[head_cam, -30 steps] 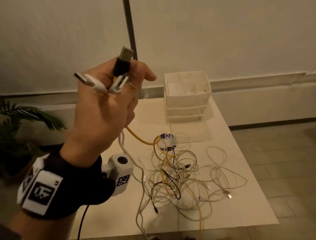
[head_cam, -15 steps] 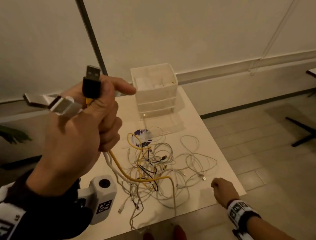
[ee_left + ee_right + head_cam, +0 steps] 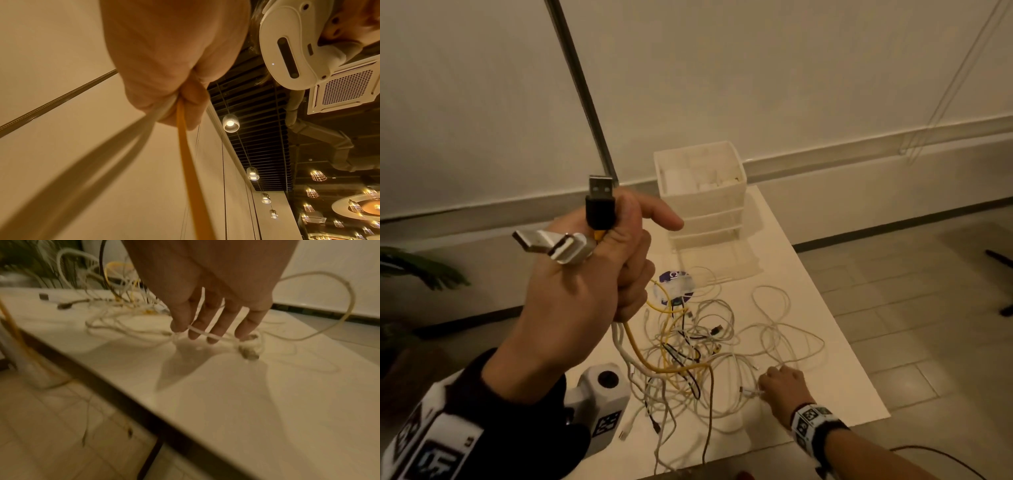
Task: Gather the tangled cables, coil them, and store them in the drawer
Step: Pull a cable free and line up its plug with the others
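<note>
Left hand [image 3: 582, 294] is up high in front of the head cam, fist curled tight round a bunch of cable ends. Sticking out the top I've got a black USB plug [image 3: 601, 202] pointing up, and two white USB plugs [image 3: 551, 245] fanned out to the left. Under the fist, a yellow cable [image 3: 635, 346] and a couple of white ones drop down to the tangled cables [image 3: 688, 346] on the worktop [image 3: 835, 373]. The left wrist cam shows the same thing from below: the yellow cable [image 3: 185, 146] and two white strands coming out of the closed left hand [image 3: 164, 56], so that grip is fully clamped on them.

Right hand [image 3: 786, 390] is down near the front edge of the worktop, at the right side of the pile. On the right wrist cam the fingers [image 3: 218, 324] hang down mostly straight, fingertips on a thin white cable [image 3: 218, 337] that runs across under them. It's blurry, and I honestly can't tell if the thumb is pinching that cable or if the fingers are just touching it.

The pile sits mid-worktop, mostly white loops with yellow and black mixed in, a few ends hanging off the near edge. The white drawer unit [image 3: 702, 192] is at the far end, beyond the pile. There's a round purple sticker [image 3: 674, 287] between them, under some loops.
</note>
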### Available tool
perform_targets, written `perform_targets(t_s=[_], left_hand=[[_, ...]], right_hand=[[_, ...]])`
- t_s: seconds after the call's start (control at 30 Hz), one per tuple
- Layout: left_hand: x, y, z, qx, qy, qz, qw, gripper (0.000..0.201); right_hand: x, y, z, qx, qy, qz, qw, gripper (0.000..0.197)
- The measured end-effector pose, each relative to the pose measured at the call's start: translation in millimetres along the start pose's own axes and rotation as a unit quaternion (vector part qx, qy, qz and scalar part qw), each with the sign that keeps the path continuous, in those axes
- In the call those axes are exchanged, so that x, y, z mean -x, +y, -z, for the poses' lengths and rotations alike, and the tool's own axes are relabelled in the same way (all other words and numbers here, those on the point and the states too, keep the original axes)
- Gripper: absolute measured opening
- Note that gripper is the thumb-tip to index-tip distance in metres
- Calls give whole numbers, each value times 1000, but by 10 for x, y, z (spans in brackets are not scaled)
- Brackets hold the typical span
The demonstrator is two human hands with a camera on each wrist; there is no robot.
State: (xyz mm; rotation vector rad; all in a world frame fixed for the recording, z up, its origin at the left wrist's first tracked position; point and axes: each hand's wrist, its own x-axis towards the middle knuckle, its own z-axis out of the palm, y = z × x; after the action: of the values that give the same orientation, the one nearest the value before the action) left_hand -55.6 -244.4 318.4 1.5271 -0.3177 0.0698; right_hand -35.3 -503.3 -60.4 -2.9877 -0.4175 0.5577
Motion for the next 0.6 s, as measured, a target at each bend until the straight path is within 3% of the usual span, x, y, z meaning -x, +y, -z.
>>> perform_targets(t_s=[0.1,0.17,0.3,0.47,0.53,0.6], left_hand=[[-26,-6,22,5,3,5,1000,39],[-67,-35,42,20,6,15,1000,45],[-183,-105,15,38,6,46,998,59],[-388,-206,-70,27,18,52,998,60],[-468,-234,-76,36,39,65,996,54],[-539,-231,-58,56,55,78,994,46]], right_hand=[[27,7,455,-169,1,23,985,11],[81,-49,911,-314,46,26,948,16],[214,-322,1920,-534,191,53,822,15],[142,-684,2800,-690,223,101,681,19],[122,-882,3060,-703,236,140,656,20],[132,-1072,3284,-673,263,180,668,19]])
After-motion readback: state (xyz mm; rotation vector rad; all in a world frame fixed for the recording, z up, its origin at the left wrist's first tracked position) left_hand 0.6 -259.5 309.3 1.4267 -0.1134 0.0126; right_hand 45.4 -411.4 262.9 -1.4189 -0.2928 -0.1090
